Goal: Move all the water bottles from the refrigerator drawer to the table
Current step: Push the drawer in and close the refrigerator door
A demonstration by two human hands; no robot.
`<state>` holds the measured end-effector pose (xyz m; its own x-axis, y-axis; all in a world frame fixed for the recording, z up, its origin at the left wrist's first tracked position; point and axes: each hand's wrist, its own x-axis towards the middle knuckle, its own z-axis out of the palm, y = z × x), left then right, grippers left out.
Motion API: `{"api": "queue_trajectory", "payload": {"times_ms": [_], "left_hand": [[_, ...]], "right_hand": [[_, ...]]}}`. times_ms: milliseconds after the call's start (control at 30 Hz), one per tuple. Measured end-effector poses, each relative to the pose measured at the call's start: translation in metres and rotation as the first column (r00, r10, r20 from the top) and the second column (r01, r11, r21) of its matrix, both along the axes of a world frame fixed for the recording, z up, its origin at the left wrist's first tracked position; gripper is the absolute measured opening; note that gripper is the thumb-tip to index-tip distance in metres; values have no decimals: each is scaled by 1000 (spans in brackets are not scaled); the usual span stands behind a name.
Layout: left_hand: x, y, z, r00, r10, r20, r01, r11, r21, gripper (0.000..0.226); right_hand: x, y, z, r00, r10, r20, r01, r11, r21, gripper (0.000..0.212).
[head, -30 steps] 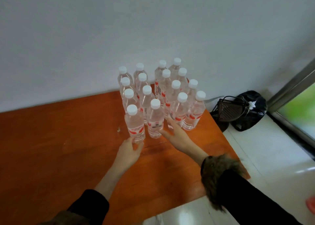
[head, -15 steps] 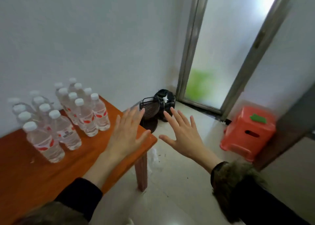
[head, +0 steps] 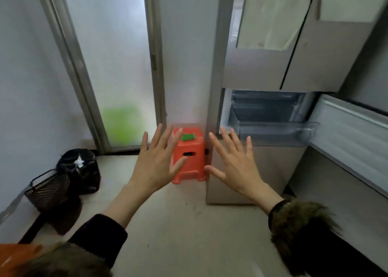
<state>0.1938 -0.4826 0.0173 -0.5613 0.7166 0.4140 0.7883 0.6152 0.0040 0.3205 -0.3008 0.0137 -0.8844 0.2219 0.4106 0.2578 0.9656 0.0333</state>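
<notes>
Water bottles: none in my view | refrigerator drawer (head: 270, 127) open, contents unclear | left hand (head: 156, 163), right hand (head: 237, 165) fingers spread, empty | progress undetermined

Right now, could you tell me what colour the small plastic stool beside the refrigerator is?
The stool is orange-red, with a green patch on top; the head view shows it.

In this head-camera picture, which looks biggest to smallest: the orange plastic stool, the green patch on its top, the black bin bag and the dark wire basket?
As they appear in the head view:
1. Dark wire basket and black bin bag: too alike to rank, and both sit nearer the camera.
2. Orange plastic stool.
3. Green patch, clearly smallest.
</notes>
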Motion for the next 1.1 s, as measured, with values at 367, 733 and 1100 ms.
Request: {"api": "queue_trajectory", "payload": {"times_ms": [367,733,1100], "left_hand": [[-45,255,-36,978,-199,66,198,980,13,77],[-70,449,-103,958,-283,39,285,950,-127,68],[-76,576,-175,993,-71,95,88,977,-194,74]], "right_hand": [[-19,224,-24,959,-270,88,269,963,25,80],[-32,395,-75,905,-350,242,372,927,-52,80],[-49,563,-136,877,-220,426,281,956,-85,81]]}}
